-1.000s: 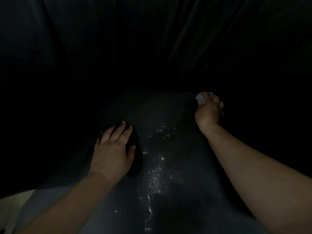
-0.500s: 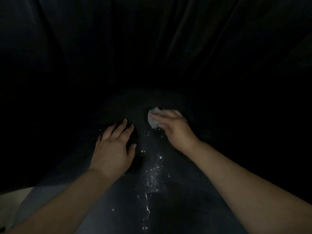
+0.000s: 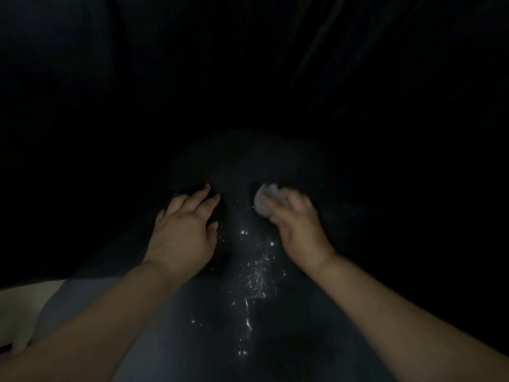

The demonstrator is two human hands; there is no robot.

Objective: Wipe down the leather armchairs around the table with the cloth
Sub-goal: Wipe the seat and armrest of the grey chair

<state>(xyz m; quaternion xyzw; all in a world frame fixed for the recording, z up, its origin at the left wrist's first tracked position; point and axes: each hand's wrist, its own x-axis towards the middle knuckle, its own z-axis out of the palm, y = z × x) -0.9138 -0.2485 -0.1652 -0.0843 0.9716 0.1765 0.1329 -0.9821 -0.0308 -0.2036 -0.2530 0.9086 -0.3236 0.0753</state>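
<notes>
The scene is very dark. A dark leather armchair seat [image 3: 275, 321] fills the lower middle, with shiny wet specks glinting down its centre. My right hand [image 3: 298, 232] presses a small pale cloth [image 3: 265, 201] onto the seat, fingers curled over it and blurred. Flat on the seat to the left lies my left hand [image 3: 184, 232], fingers spread, holding nothing. The chair's black back and arms [image 3: 248, 78] rise behind the hands, hard to make out.
A strip of pale floor [image 3: 24, 310] shows at the lower left, beside the seat's front edge. Everything else around the seat is black and cannot be made out.
My right hand swept the cloth from the seat's far right across to the middle and then slightly nearer to me. The left hand has stayed flat in place.
</notes>
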